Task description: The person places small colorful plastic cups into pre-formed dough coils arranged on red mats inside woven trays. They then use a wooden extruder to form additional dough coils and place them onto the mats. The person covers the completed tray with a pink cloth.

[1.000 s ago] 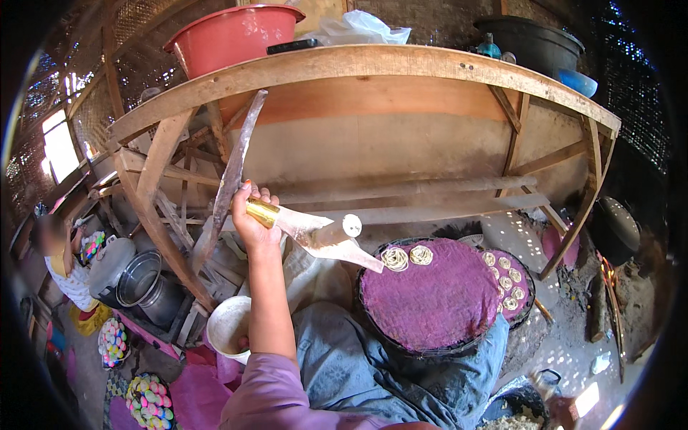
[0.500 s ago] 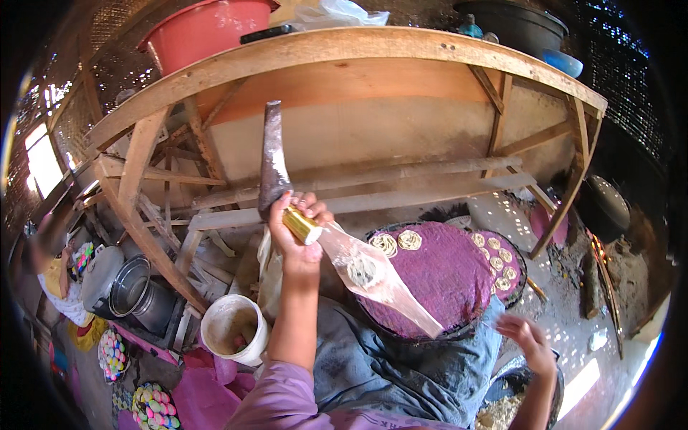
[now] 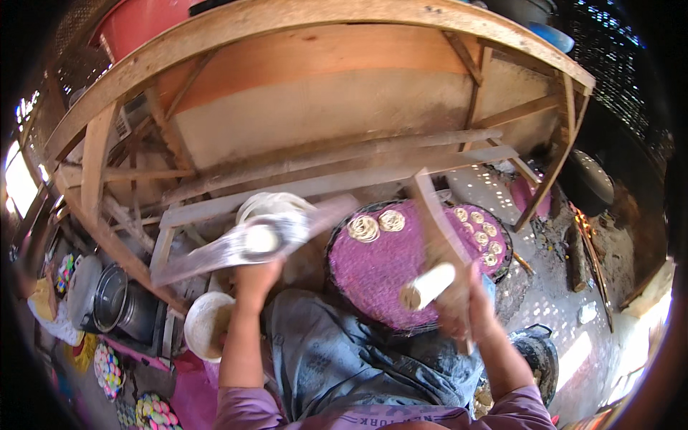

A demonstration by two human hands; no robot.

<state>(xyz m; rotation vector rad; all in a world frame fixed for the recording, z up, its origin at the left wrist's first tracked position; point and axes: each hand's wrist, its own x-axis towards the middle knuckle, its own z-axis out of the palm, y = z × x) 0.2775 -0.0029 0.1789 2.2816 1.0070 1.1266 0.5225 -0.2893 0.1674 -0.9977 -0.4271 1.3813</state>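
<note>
My left hand (image 3: 256,279) is closed round the wooden press body (image 3: 193,259), a long bar with a round opening at its middle; something pale shows in that opening. Over the tray, my right hand (image 3: 469,312) grips the wooden press plunger (image 3: 438,222), a flat bar with a pale cylinder sticking out towards the left. Both press parts are smeared by motion and held apart from each other. Below the plunger lies a round tray covered with purple cloth (image 3: 373,283). Flat coils of pale noodle strands (image 3: 363,228) rest on its far left and right parts.
A wooden table (image 3: 322,23) stands ahead, with a low crossbar. Left of my knees is a white bucket (image 3: 197,330); a dark bucket (image 3: 546,358) stands at the right. Metal pots (image 3: 132,304) sit far left. Burning sticks (image 3: 582,223) lie far right.
My right hand has come in from the lower right and now holds the plunger. The press body in my left hand has turned and moved left. My view has tipped down.
</note>
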